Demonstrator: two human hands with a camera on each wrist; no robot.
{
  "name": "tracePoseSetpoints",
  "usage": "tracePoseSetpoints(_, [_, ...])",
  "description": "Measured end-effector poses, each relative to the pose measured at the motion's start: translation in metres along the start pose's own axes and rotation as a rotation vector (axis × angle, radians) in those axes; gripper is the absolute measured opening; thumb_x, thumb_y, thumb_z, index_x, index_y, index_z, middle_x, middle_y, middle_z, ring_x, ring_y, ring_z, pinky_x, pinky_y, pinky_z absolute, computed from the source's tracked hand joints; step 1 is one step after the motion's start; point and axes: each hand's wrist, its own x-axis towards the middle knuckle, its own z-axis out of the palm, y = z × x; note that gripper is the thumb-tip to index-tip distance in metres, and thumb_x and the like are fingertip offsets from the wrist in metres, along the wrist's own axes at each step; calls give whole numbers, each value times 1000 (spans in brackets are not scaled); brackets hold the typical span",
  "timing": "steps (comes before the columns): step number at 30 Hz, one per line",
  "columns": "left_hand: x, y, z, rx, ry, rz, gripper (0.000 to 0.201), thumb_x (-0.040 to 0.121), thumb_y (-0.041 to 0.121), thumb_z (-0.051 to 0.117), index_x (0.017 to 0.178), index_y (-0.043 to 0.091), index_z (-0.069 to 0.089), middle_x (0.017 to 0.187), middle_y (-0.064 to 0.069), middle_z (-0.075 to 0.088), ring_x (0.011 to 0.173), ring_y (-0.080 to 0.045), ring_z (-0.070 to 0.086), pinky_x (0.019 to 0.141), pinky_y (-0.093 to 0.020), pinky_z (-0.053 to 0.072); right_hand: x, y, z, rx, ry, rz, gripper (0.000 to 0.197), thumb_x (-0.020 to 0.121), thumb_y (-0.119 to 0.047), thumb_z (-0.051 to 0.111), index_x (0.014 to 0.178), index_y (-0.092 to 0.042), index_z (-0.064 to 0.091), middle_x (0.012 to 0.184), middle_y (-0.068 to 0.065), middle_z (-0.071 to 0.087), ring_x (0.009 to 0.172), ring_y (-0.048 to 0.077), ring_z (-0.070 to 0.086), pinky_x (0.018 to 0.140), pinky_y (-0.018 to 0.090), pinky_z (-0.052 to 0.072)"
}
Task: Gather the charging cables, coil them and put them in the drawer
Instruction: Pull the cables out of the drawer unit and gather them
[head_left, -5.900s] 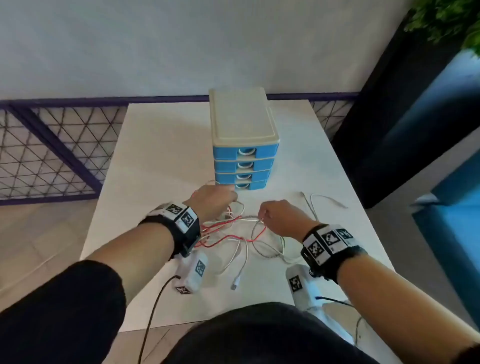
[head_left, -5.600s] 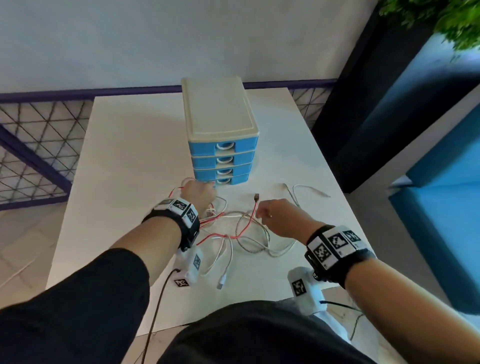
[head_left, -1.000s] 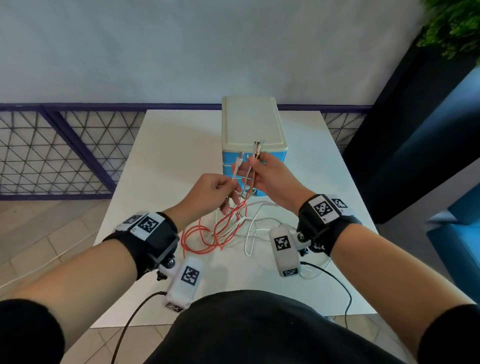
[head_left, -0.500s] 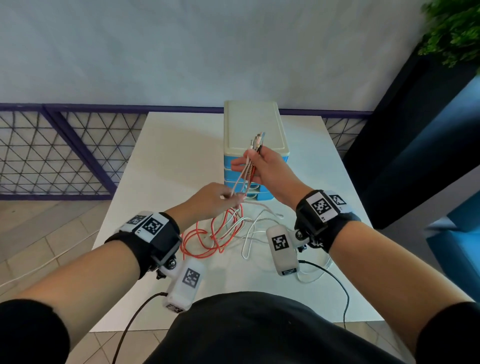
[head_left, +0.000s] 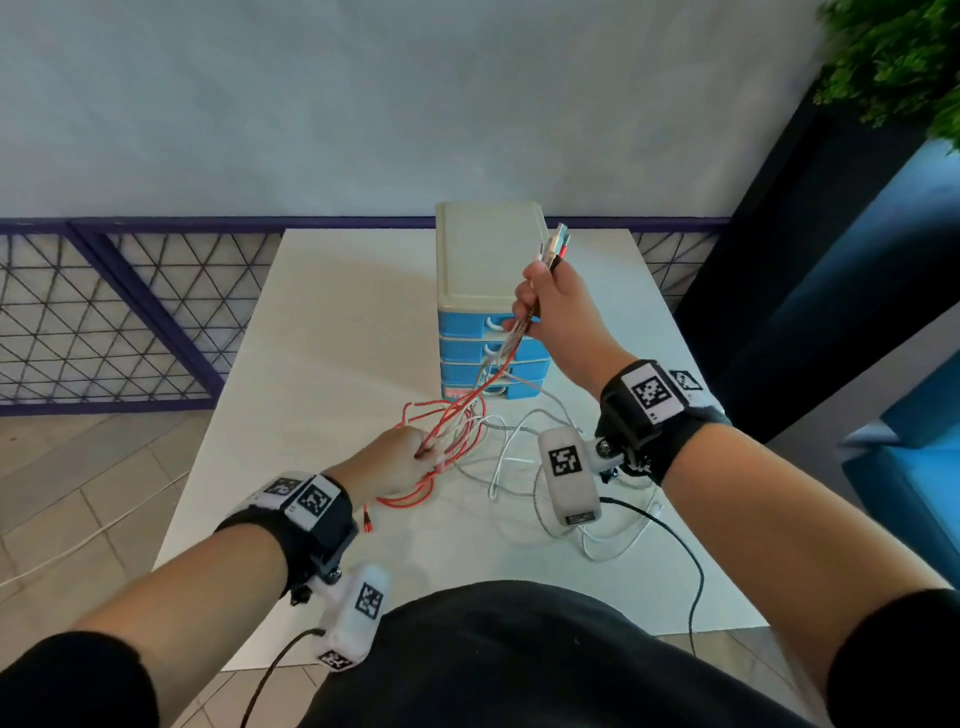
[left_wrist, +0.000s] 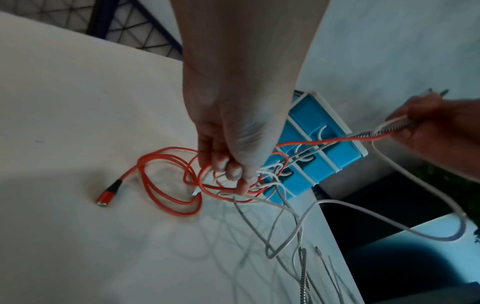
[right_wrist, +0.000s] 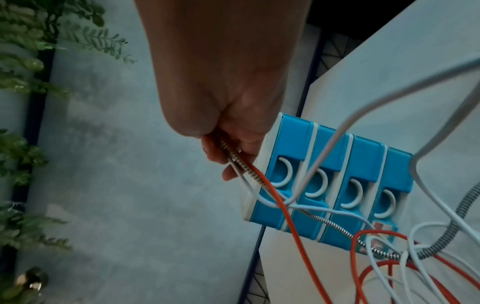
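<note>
The right hand (head_left: 550, 301) is closed in a fist around the bunched ends of the charging cables (head_left: 467, 415), their plugs (head_left: 556, 244) sticking up out of the top of the fist. It is raised in front of the drawer unit (head_left: 488, 270), level with the top drawer, and the strands run taut down and to the left from it. The left hand (head_left: 400, 457) is low, close above the white table (head_left: 332, 332), nearer and to the left, fingers curled and pinching through the loops of the tangle.

The bundle holds a red cable (left_wrist: 166, 185), plain white cables (left_wrist: 389, 226) and a metal-braided one (right_wrist: 244, 166). The red one lies in loose loops on the table beside the left hand, its red and black plug (left_wrist: 107, 195) resting flat to the left. White and braided strands sprawl across the table to the right and toward the near edge. The unit's four blue drawers (right_wrist: 324, 185) are all closed, with white curved handles.
</note>
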Motion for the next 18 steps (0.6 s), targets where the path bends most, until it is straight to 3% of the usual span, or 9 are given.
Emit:
tracePoseSetpoints(3, [2,7,-1,-104,64,11,6,83,24,59,79,20,58,67,11,56,70,-18,57,64,-17,40,-4,6,1,-14,-24,32,11,105,-19,29,98,-11,35,68,3,49,51,14,63,75,48,47])
tracePoseSetpoints(6, [9,24,-9,-407,176,54,31,75,33,58,97,15,45,87,1,55,72,-17,54,66,-25,46,-9,12,4,23,-62,60,11,106,-18,28,97,-12,33,75,8,60,67,18,70,72,38,51])
tracePoseSetpoints(9, [18,55,-30,-691,210,168,49,78,49,60,114,24,38,124,-4,52,111,-14,55,94,-33,47,-17,15,10,31,-96,51,17,106,-16,29,90,-15,35,85,14,67,82,26,70,67,29,53])
tracePoseSetpoints(10, [21,62,-35,-674,205,191,48,79,51,61,114,26,40,123,-1,54,112,-11,55,94,-30,46,-19,15,13,39,-104,48,17,106,-16,29,90,-15,36,88,15,68,84,28,70,66,29,54])
tracePoseSetpoints(12, [23,73,-43,-535,177,242,25,85,34,64,102,23,51,100,3,63,90,-3,61,80,-23,48,-21,13,18,45,-110,47,16,106,-15,30,91,-13,36,87,17,68,82,28,71,67,30,57])
tracePoseSetpoints(14, [26,78,-41,-457,167,269,7,85,17,62,90,16,57,81,3,65,74,-5,63,74,-23,49,-22,10,20,41,-85,39,15,105,-15,30,91,-11,36,76,12,62,64,18,69,63,27,56])
tracePoseSetpoints(16, [27,76,-36,-379,151,279,5,80,15,58,85,17,60,78,4,67,76,-9,64,77,-27,49,-20,9,18,-22,-36,3,19,105,-17,31,88,-13,38,65,2,45,48,11,53,58,28,52])
tracePoseSetpoints(18, [26,73,-29,-261,134,310,10,79,10,53,83,16,61,80,1,66,71,-3,57,73,-19,45,-19,10,14,-77,-9,-10,22,105,-18,30,84,-15,38,62,-2,34,44,7,37,53,26,41])
